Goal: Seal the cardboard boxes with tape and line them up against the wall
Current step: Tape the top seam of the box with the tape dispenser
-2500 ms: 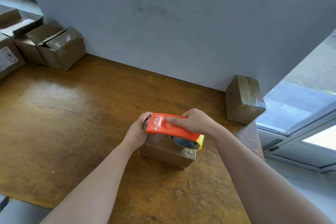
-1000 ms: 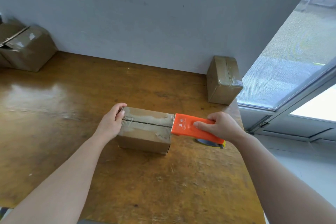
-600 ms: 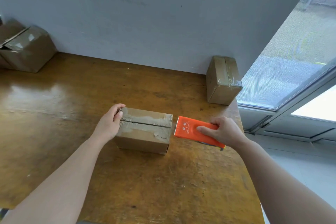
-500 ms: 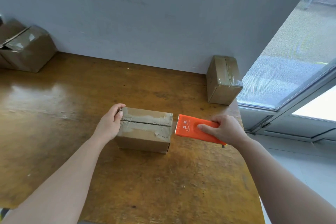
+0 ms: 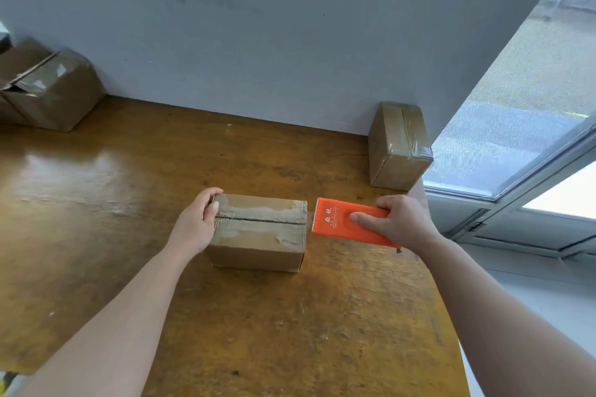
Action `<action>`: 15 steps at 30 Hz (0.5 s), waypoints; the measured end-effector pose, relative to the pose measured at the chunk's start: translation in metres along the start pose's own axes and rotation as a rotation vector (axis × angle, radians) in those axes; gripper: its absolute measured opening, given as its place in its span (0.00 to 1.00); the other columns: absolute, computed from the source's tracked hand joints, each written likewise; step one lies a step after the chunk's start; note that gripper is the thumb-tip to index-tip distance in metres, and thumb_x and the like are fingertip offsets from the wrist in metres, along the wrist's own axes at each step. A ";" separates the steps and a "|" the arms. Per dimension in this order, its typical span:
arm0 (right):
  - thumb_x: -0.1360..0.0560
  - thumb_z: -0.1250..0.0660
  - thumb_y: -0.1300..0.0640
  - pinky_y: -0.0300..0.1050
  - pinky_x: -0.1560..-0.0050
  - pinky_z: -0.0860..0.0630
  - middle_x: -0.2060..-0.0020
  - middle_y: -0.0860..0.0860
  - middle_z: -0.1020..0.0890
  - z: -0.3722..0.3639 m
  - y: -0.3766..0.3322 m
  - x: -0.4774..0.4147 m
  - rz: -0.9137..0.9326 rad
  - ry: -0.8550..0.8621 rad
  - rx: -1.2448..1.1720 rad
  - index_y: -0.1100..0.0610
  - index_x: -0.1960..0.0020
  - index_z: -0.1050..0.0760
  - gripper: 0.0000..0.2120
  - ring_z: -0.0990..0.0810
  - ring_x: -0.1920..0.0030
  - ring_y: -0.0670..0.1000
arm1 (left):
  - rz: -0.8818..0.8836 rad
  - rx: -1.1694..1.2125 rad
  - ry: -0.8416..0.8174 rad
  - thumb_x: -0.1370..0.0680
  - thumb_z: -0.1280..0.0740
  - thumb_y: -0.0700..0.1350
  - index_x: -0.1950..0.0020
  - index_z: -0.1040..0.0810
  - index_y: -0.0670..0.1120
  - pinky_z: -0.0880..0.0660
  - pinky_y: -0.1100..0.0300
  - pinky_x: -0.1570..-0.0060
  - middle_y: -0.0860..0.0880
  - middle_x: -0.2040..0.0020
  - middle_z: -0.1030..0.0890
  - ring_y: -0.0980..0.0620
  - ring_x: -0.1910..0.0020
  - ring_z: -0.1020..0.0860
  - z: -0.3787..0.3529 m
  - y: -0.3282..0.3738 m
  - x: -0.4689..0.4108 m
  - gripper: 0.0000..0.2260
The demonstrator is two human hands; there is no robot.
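A small cardboard box (image 5: 258, 235) sits on the wooden table (image 5: 96, 203), clear tape running along its top seam. My left hand (image 5: 198, 222) grips the box's left end, fingers curled over the top edge. My right hand (image 5: 400, 224) holds an orange tape dispenser (image 5: 342, 224) just to the right of the box, its toothed edge a small gap away from the box's right end. The tape roll under the dispenser is hidden.
A taped box (image 5: 398, 145) stands against the grey wall (image 5: 258, 42) at the table's back right corner. Open boxes (image 5: 48, 90) sit at the back left. The table's right edge drops off beside a window (image 5: 516, 138).
The dispenser was drawn from the box's top across to its right end, then came away from the box. My left hand stayed on the box's left end.
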State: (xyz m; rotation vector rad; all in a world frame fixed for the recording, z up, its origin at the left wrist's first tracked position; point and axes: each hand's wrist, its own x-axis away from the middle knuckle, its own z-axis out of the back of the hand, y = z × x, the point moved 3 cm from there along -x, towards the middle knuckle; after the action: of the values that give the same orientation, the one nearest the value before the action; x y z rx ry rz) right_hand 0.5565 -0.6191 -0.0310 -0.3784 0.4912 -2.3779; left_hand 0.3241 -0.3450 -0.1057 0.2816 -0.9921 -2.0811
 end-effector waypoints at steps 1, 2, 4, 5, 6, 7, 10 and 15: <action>0.31 0.31 0.32 0.39 0.72 0.31 0.69 0.50 0.21 -0.004 0.002 -0.001 -0.015 -0.012 0.010 0.56 0.65 0.23 0.26 0.23 0.68 0.47 | 0.002 0.001 -0.003 0.15 0.48 0.46 0.30 0.32 0.51 0.34 0.60 0.57 0.47 0.38 0.25 0.51 0.45 0.28 0.000 0.000 0.000 0.15; 0.31 0.31 0.31 0.40 0.71 0.32 0.69 0.50 0.20 -0.007 0.005 -0.002 -0.028 -0.026 0.008 0.55 0.65 0.24 0.26 0.23 0.67 0.48 | 0.003 0.001 -0.005 0.15 0.48 0.46 0.30 0.32 0.51 0.34 0.60 0.56 0.48 0.38 0.25 0.51 0.45 0.28 0.000 0.000 0.000 0.15; 0.31 0.31 0.32 0.40 0.71 0.31 0.69 0.49 0.21 -0.012 0.009 -0.005 -0.045 -0.053 -0.011 0.54 0.66 0.25 0.25 0.22 0.67 0.49 | 0.000 -0.001 -0.007 0.15 0.48 0.46 0.30 0.32 0.51 0.34 0.60 0.54 0.48 0.37 0.25 0.51 0.44 0.28 0.000 0.001 0.001 0.15; 0.31 0.31 0.32 0.41 0.70 0.31 0.69 0.49 0.21 -0.014 0.009 -0.006 -0.047 -0.063 -0.015 0.54 0.66 0.25 0.24 0.22 0.67 0.49 | 0.001 -0.002 -0.006 0.15 0.48 0.46 0.29 0.32 0.51 0.33 0.59 0.53 0.48 0.36 0.25 0.51 0.43 0.28 0.000 0.001 0.001 0.15; 0.31 0.31 0.32 0.42 0.70 0.31 0.70 0.49 0.22 -0.016 0.010 -0.008 -0.048 -0.068 -0.014 0.54 0.66 0.25 0.24 0.22 0.66 0.50 | 0.002 0.000 -0.004 0.15 0.48 0.47 0.29 0.32 0.52 0.33 0.58 0.52 0.48 0.36 0.25 0.51 0.42 0.28 0.000 0.001 0.002 0.15; 0.30 0.31 0.33 0.43 0.70 0.31 0.71 0.49 0.23 -0.018 0.010 -0.008 -0.046 -0.071 -0.010 0.53 0.67 0.26 0.24 0.22 0.66 0.51 | 0.006 0.005 -0.001 0.15 0.48 0.47 0.29 0.32 0.52 0.32 0.57 0.50 0.48 0.35 0.25 0.50 0.41 0.28 0.001 0.000 0.001 0.15; 0.29 0.31 0.34 0.44 0.70 0.34 0.72 0.48 0.25 -0.025 0.009 -0.008 -0.057 -0.084 0.002 0.52 0.69 0.30 0.24 0.24 0.67 0.50 | 0.018 -0.010 -0.003 0.16 0.46 0.52 0.27 0.34 0.53 0.30 0.56 0.47 0.47 0.31 0.27 0.47 0.35 0.28 0.000 0.001 0.004 0.17; 0.29 0.32 0.33 0.41 0.69 0.36 0.70 0.46 0.24 -0.024 0.004 -0.009 -0.054 -0.116 0.016 0.50 0.68 0.29 0.22 0.25 0.67 0.46 | 0.090 -0.202 -0.078 0.23 0.38 0.65 0.24 0.41 0.53 0.28 0.49 0.43 0.46 0.26 0.33 0.43 0.31 0.30 -0.001 0.021 0.006 0.32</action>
State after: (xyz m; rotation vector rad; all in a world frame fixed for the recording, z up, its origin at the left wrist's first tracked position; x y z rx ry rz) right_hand 0.5564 -0.6101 -0.0557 -0.5255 0.4128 -2.3942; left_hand 0.3327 -0.3579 -0.0908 0.0517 -0.8155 -2.1029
